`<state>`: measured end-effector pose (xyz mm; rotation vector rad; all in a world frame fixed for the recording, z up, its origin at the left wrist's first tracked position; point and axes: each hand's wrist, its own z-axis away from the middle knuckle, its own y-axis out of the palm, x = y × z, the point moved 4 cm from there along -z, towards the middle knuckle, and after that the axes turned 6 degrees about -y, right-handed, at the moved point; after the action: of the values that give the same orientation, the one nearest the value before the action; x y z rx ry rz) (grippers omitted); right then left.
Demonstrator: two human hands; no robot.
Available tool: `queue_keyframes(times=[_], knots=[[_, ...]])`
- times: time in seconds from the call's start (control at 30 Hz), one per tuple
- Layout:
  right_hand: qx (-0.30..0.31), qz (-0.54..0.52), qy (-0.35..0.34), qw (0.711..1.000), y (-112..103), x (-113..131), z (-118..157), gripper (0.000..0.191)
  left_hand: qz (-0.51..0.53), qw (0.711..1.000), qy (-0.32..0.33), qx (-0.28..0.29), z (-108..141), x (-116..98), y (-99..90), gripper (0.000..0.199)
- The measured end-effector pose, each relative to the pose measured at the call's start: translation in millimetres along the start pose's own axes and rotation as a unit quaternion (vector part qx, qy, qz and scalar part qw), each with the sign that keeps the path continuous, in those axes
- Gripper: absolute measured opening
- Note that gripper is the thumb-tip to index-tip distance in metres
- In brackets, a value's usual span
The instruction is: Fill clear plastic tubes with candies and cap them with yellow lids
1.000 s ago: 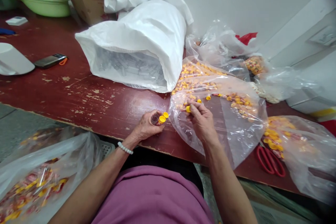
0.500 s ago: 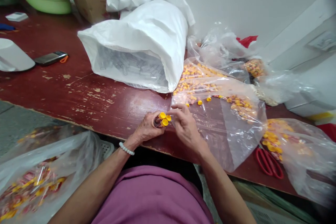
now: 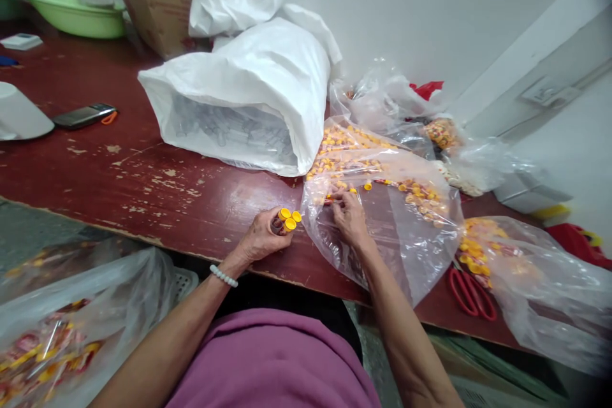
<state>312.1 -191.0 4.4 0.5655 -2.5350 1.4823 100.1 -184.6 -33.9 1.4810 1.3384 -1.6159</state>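
Observation:
My left hand (image 3: 264, 236), with a beaded bracelet at the wrist, is wrapped round three small tubes with yellow caps (image 3: 289, 224) above the table's front edge. To its right, my right hand (image 3: 350, 217) reaches into the mouth of a clear plastic bag (image 3: 425, 255), fingers drawn together at a small yellow-and-red piece. Whether the fingers grip it is hard to make out. Many yellow-capped pieces (image 3: 351, 146) lie in the back of that bag. Behind my left hand, a white sack (image 3: 287, 70) lies open with clear tubes (image 3: 234, 134) inside.
Red scissors (image 3: 471, 293) lie at the right beside another bag of yellow pieces (image 3: 475, 255). A phone-like device (image 3: 85, 116) and a white object (image 3: 21, 111) are on the red table (image 3: 119, 185) at left. A filled bag (image 3: 138, 287) sits below the table's front edge.
My right hand has moved away from the tubes in my left hand, rightward and into the clear bag. My left hand still holds the three tubes. The view has shifted slightly.

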Motion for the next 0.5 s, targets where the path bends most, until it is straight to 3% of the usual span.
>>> queue_keyframes(times=[0.13, 0.27, 0.5], knots=[[0.071, 0.037, -0.035, 0.996, 16, -1, -4, 0.02, 0.0, 1.0, -0.004, 0.002, 0, -2, -0.6, 0.018], [0.117, 0.081, -0.024, 0.989, 24, 9, -7, 0.024, -0.003, 1.0, -0.005, 0.004, 1, -3, -0.5, 0.018], [0.146, 0.103, 0.02, 0.984, 18, -4, -4, 0.032, 0.007, 1.0, -0.009, 0.012, 1, -2, -0.8, 0.02]])
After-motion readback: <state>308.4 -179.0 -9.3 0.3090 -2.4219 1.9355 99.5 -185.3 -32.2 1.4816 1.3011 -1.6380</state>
